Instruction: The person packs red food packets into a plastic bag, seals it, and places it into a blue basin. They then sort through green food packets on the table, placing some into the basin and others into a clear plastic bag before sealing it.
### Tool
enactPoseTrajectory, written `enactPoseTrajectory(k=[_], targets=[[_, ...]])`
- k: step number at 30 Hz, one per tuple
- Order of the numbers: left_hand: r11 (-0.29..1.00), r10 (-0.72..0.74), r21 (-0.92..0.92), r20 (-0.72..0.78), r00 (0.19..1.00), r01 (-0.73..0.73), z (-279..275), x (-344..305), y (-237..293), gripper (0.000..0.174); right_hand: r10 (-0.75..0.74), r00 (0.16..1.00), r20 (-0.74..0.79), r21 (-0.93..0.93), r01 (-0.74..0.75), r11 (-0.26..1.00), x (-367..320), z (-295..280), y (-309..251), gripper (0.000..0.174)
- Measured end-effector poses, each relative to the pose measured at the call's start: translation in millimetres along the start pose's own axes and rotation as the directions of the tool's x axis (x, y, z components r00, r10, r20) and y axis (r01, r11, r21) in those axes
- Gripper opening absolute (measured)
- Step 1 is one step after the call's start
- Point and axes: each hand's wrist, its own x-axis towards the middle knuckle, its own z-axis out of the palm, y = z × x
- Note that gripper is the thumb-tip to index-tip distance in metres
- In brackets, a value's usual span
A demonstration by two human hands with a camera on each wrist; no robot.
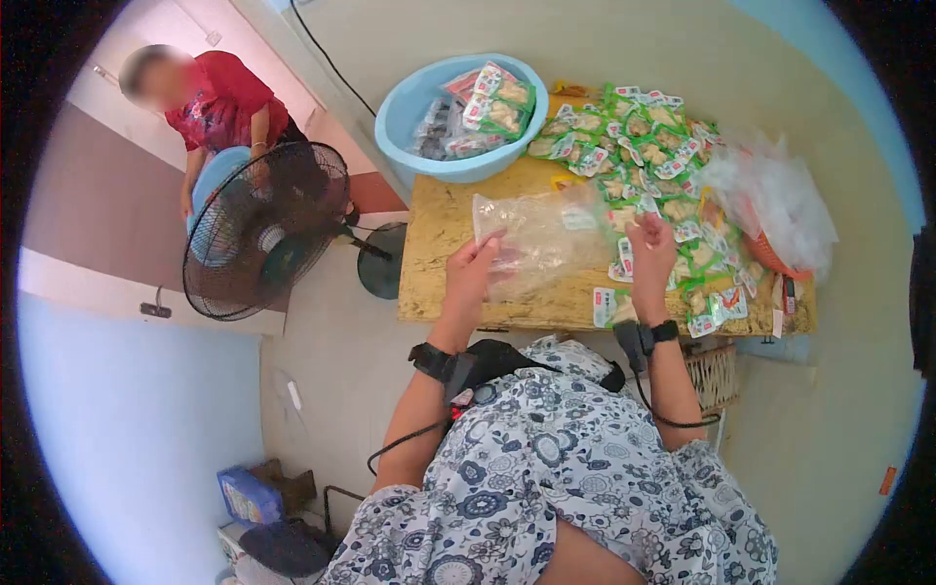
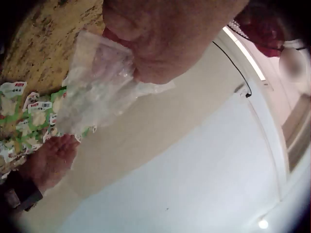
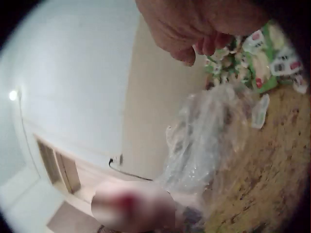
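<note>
My left hand (image 1: 472, 271) pinches one end of a clear plastic bag (image 1: 546, 244) above the wooden table. In the left wrist view the bag (image 2: 92, 92) hangs from the hand, thin and crinkled. My right hand (image 1: 651, 255) is raised beside the bag's other end, fingers loosely curled. The right wrist view shows this hand (image 3: 194, 24) apart from the bag (image 3: 204, 136), with nothing visible in its fingers. Many green-and-white food packets (image 1: 673, 156) lie spread under and beyond the right hand.
A light-blue basin (image 1: 390, 127) with packets inside stands at the table's (image 1: 439, 234) back left. A pile of clear bags (image 1: 770, 200) lies in an orange basket (image 1: 770, 255) at the right. A black fan (image 1: 268, 234) and a person in red (image 1: 229, 93) holding a basin are at the left.
</note>
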Motion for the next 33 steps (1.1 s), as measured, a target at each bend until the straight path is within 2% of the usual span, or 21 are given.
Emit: enactPoseTrajectory(k=[2,3,4,5,7,9,10,12,15,18,19,20,21,22,23,25,27,30,33], targets=[[0.992,0.066,0.114,-0.120,0.991,-0.052,-6.5,2.4,-4.7,0.028,-0.154,0.987,0.049,-0.165,0.160,0.973,-6.8,1.7,-34.7,0.028],[0.988,0.094,0.139,-0.149,0.984,-0.073,-10.5,6.7,-8.0,0.024,-0.028,0.965,0.261,-0.173,0.075,0.982,-11.6,8.4,-33.0,0.032],[0.982,0.124,0.166,-0.174,0.977,-0.095,-10.8,8.6,-8.1,0.021,0.098,0.885,0.456,-0.196,-0.007,0.981,-15.3,17.3,-32.7,0.035],[0.959,0.197,0.236,-0.173,0.965,-0.154,-6.6,10.6,-9.5,0.021,0.218,0.757,0.616,-0.236,-0.086,0.968,-19.8,24.4,-31.6,0.038],[0.890,0.353,0.366,-0.171,0.920,-0.274,6.1,8.5,-1.7,0.024,0.220,0.671,0.708,-0.099,-0.213,0.972,-41.9,53.3,-30.2,0.049],[0.795,0.477,0.480,-0.116,0.871,-0.371,21.8,-1.6,16.2,0.029,0.404,0.469,0.786,-0.140,-0.502,0.854,-49.3,74.6,-56.7,0.052],[0.739,0.532,0.532,-0.083,0.843,-0.414,27.2,-7.0,24.3,0.032,0.346,0.346,0.872,-0.050,-0.641,0.766,-50.8,91.1,-45.6,0.052],[0.685,0.496,0.618,-0.010,0.868,-0.385,28.2,-9.4,31.6,0.037,0.131,0.142,0.981,0.059,-0.866,0.496,-48.7,129.2,1.1,0.053],[0.627,0.461,0.702,0.017,0.887,-0.339,15.8,3.1,28.9,0.042,0.019,0.180,0.984,0.140,-0.824,0.549,-61.2,165.4,35.7,0.052],[0.520,0.429,0.798,0.064,0.901,-0.305,-18.0,34.3,-4.6,0.037,0.178,0.110,0.978,-0.017,-0.806,0.592,-62.4,180.9,60.5,0.046],[0.470,0.419,0.830,0.090,0.903,-0.301,-30.2,46.3,-20.3,0.033,0.157,0.164,0.974,-0.054,-0.503,0.862,-60.7,184.7,100.1,0.042],[0.591,0.255,0.784,0.041,0.966,-0.189,-39.1,57.2,-36.7,0.032,0.113,0.206,0.972,-0.090,-0.116,0.989,-57.6,183.9,160.8,0.039],[0.687,0.077,0.724,0.008,0.997,-0.059,-44.9,67.2,-53.9,0.031,0.183,0.255,0.950,-0.190,0.004,0.982,-51.8,175.2,179.3,0.034],[0.753,-0.107,0.653,-0.005,0.994,0.084,-45.3,71.8,-62.0,0.029,0.251,0.302,0.920,-0.296,0.113,0.949,-45.9,165.9,184.4,0.030],[0.816,-0.183,0.560,0.012,0.983,0.145,-46.6,76.2,-69.6,0.029,0.444,0.339,0.829,-0.447,-0.074,0.891,-37.1,153.7,189.3,0.025],[0.889,-0.333,0.357,0.080,0.940,0.285,-43.6,78.4,-80.0,0.028,0.629,0.365,0.686,-0.484,-0.416,0.770,-29.5,132.9,163.3,0.020],[0.902,-0.359,0.308,0.146,0.922,0.303,-38.5,76.3,-83.1,0.028,0.643,0.418,0.642,-0.259,-0.671,0.695,-25.6,111.3,119.1,0.022],[0.893,-0.386,0.324,0.197,0.901,0.312,-25.2,73.4,-60.9,0.028,0.643,0.504,0.577,-0.363,-0.548,0.754,-12.7,87.4,93.4,0.022],[0.908,-0.373,0.294,0.247,0.894,0.297,-19.5,77.1,-48.5,0.028,0.425,0.768,0.480,-0.247,-0.346,0.905,-20.8,67.1,102.4,0.022]])
